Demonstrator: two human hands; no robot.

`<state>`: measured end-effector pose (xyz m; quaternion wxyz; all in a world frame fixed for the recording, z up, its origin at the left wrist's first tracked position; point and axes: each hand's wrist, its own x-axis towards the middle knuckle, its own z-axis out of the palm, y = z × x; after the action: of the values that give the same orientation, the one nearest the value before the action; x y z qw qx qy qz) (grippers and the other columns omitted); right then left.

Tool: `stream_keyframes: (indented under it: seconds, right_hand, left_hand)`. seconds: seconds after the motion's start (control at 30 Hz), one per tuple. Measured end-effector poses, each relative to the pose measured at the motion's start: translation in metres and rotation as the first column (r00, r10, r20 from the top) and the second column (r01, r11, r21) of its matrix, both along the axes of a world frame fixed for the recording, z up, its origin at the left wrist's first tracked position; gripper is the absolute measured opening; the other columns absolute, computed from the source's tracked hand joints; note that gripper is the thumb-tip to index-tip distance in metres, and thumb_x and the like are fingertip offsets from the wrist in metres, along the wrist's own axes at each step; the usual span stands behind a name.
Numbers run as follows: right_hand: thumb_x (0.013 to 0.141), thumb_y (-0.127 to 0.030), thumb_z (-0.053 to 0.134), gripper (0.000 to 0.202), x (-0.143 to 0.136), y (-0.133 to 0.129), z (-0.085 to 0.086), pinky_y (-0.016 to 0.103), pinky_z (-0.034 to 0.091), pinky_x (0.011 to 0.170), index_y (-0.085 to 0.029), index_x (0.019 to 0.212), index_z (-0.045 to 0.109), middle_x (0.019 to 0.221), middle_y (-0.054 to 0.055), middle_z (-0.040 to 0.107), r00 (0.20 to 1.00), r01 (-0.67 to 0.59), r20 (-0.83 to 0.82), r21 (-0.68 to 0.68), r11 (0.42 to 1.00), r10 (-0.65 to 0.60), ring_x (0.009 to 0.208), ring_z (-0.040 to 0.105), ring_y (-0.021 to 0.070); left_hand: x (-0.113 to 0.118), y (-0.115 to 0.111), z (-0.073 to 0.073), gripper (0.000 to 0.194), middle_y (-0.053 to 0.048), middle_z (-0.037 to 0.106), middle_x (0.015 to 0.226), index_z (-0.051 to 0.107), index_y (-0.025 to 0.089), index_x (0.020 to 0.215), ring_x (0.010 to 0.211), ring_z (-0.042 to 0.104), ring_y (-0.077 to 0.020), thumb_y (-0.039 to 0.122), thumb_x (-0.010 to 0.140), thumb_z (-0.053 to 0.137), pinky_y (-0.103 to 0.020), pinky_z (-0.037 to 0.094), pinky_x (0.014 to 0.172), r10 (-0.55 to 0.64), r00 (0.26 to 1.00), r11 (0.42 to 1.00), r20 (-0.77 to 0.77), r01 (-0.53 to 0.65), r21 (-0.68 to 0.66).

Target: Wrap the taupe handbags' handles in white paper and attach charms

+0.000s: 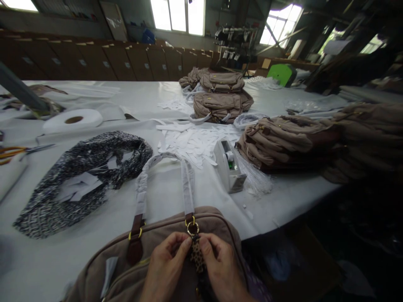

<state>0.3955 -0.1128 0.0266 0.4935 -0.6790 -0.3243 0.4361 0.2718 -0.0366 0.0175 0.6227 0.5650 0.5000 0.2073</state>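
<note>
I have both hands grasping at the same spot: my left hand (165, 262) pinches close to the top of a leopard-print fabric strip (197, 256), and my right hand (222, 266) grips its other side with thumb and fingers. The strip hangs just below a round gold metal ring (193, 228) at the foot of a white-wrapped handle (189, 184). The taupe fabric bag with dark brown trim (163, 233) lies at the near edge of the white-covered surface (208, 188), close to where the right edge comes down.

I take this step to be fastening or straightening the strip at the ring; my fingers hide the join, so I can't tell whether it is fixed. The next move, I'd judge, calls for steadying one side while the other fingertips work the join, without twisting the strip.
</note>
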Motion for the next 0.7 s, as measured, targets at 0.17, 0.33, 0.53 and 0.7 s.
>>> stream_keyframes:
  seconds: [0.17, 0.33, 0.53, 0.7]
  right_hand:
    - [0.083, -0.056, 0.051, 0.048, 0.007, 0.01, -0.008, 0.025, 0.044, 0.057, -0.011, 0.072, 0.066, 0.064, 0.005, 0.064, 0.971, 0.079, -0.218, -0.084, 0.993, -0.096, 0.063, 0.058, 0.0172]
    - [0.068, -0.051, 0.071, 0.042, 0.015, 0.019, -0.002, 0.025, 0.047, 0.057, -0.01, 0.08, 0.068, 0.066, 0.005, 0.066, 0.885, 0.032, -0.452, -0.17, 0.985, -0.107, 0.063, 0.059, 0.0155]
    - [0.059, -0.044, 0.079, 0.039, 0.022, 0.022, 0.006, 0.026, 0.05, 0.056, -0.012, 0.074, 0.063, 0.067, 0.003, 0.065, 0.791, -0.004, -0.59, -0.272, 0.962, -0.164, 0.058, 0.06, 0.013]
    - [0.058, -0.041, 0.078, 0.037, 0.024, 0.025, 0.006, 0.025, 0.048, 0.055, -0.013, 0.073, 0.059, 0.068, 0.002, 0.064, 0.779, -0.025, -0.605, -0.294, 0.956, -0.166, 0.057, 0.059, 0.0123]
  left_hand:
    - [0.003, -0.001, -0.001, 0.031, -0.001, 0.068, 0.069, 0.065, 0.016, 0.075, 0.069, 0.061, -0.0175, 0.047, 0.072, 0.064, -0.022, 0.047, 0.063, 0.04, 0.999, 0.998, 0.026, -0.039, -0.046]
    - [0.002, 0.002, -0.005, 0.032, -0.001, 0.067, 0.067, 0.065, 0.016, 0.075, 0.067, 0.06, -0.0174, 0.047, 0.072, 0.063, -0.023, 0.047, 0.06, 0.038, 0.999, 0.998, -0.002, -0.038, -0.041]
    - [0.003, 0.004, -0.002, 0.028, -0.001, 0.068, 0.068, 0.065, 0.016, 0.073, 0.066, 0.06, -0.017, 0.044, 0.072, 0.065, -0.022, 0.046, 0.061, 0.024, 0.999, 0.999, 0.033, -0.023, -0.039]
    - [0.001, 0.006, -0.004, 0.026, 0.0, 0.068, 0.07, 0.065, 0.016, 0.074, 0.069, 0.06, -0.0164, 0.043, 0.074, 0.064, -0.021, 0.046, 0.064, -0.02, 0.999, 0.999, 0.042, 0.021, -0.035]
